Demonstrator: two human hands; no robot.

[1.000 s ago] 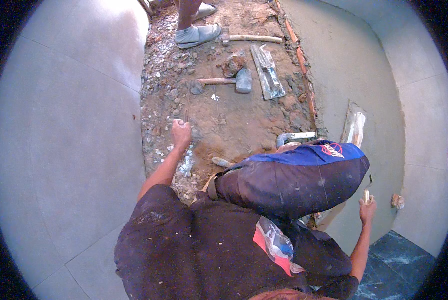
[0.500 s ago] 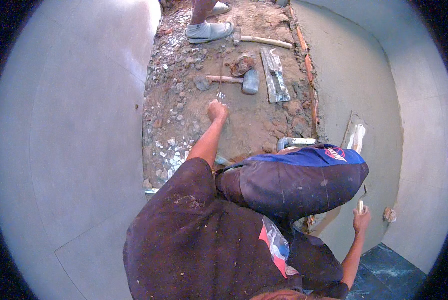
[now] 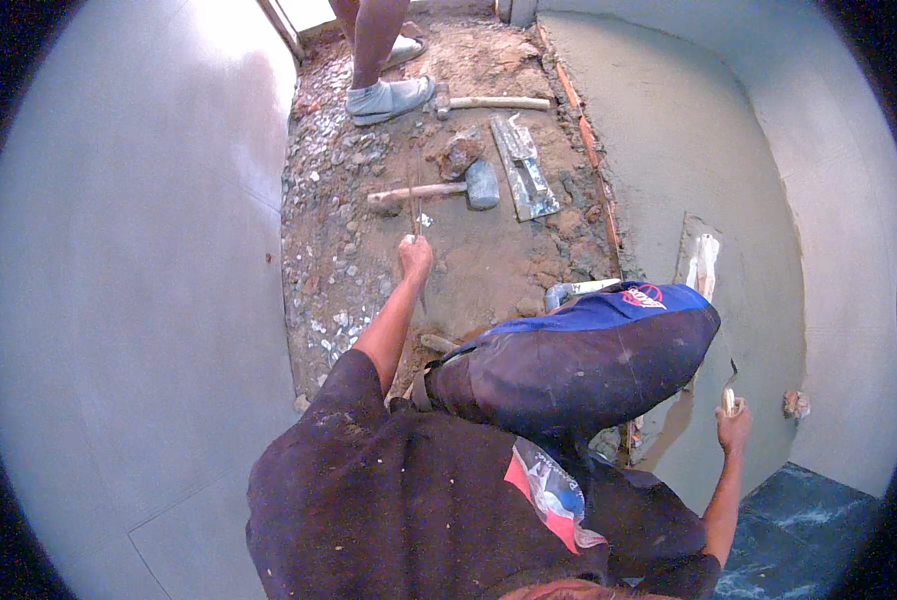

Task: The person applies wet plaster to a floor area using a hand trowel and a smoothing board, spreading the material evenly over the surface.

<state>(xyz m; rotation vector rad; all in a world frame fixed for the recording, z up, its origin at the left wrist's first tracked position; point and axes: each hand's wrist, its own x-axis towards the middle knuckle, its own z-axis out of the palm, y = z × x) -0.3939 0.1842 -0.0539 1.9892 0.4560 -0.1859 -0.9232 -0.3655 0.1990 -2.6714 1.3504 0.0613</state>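
My left hand (image 3: 415,258) reaches forward over the dirt strip, its fingers closed around a long, thin rod-like piece (image 3: 417,190), blurred, whose exact kind I cannot make out. Just beyond it lies a mallet (image 3: 481,185) with a grey head and wooden handle. Off to the right, my right hand (image 3: 733,430) grips the pale handle of a trowel (image 3: 730,402) above the smooth grey mortar (image 3: 668,110). The trowel's bent metal neck shows; its blade is hard to see. A float (image 3: 703,265) with a whitish handle rests on the mortar, partly hidden by my knee.
A steel float (image 3: 523,168), a hammer (image 3: 488,102) and a rock (image 3: 458,155) lie on the dirt. Another person's foot (image 3: 393,98) stands at the far end. A grey pipe elbow (image 3: 560,294) sticks up near my knee. Dark tiles (image 3: 813,525) are at lower right, a rubble chunk (image 3: 795,405) by the wall.
The view has shifted, so the far tools appear lower and further left. My left hand still holds the thin piece, which has swung in its grip. The trowel's neck now shows more clearly.
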